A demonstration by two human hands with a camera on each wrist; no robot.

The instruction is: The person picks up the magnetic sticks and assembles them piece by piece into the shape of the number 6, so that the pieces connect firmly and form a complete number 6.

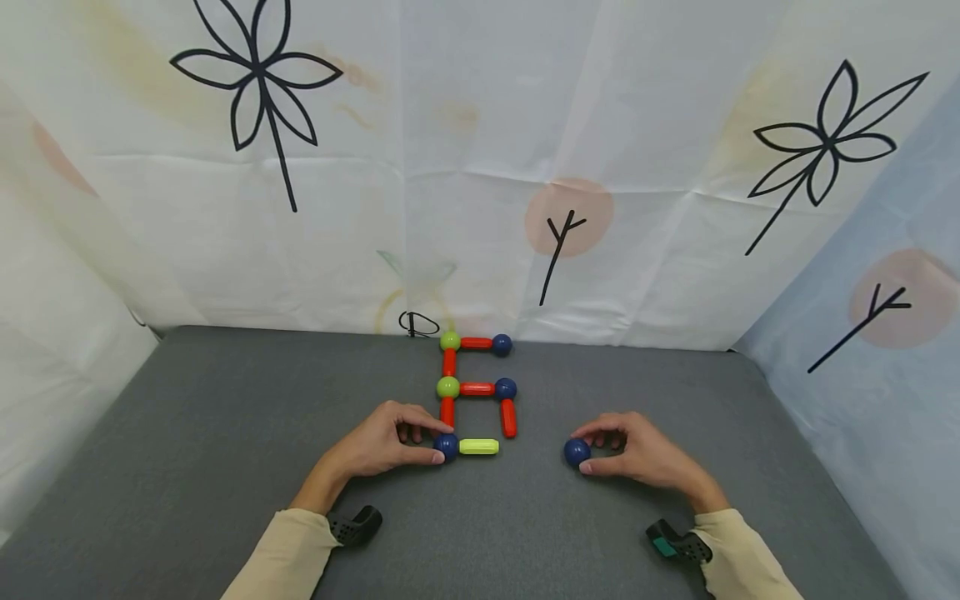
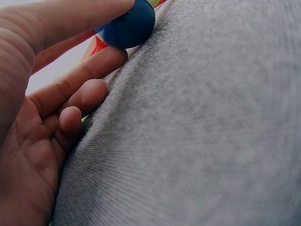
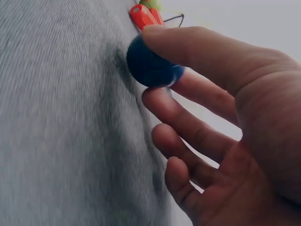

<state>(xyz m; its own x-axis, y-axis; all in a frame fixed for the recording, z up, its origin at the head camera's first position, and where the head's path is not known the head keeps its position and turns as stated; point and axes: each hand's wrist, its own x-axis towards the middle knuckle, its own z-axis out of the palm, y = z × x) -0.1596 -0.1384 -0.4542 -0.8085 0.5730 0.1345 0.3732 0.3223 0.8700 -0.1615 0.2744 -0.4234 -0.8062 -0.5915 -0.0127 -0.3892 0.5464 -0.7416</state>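
In the head view my left hand (image 1: 390,442) pinches a blue ball (image 1: 446,447) at the lower left corner of a ball-and-rod figure. From that ball a yellow-green rod (image 1: 479,447) points right and a red rod (image 1: 447,410) runs up to a green ball (image 1: 447,387). Apart from the figure, to its right, my right hand (image 1: 637,450) holds another blue ball (image 1: 577,452) between thumb and fingers, close over the grey surface. Both wrist views show the thumb against each ball, the left one (image 2: 129,26) and the right one (image 3: 150,63).
The figure's upper part has a second green ball (image 1: 450,341), two blue balls at right (image 1: 502,345) and several red rods. One red rod (image 1: 508,418) hangs down from the middle blue ball. Behind the grey table (image 1: 225,467) stands a white patterned cloth (image 1: 465,167).
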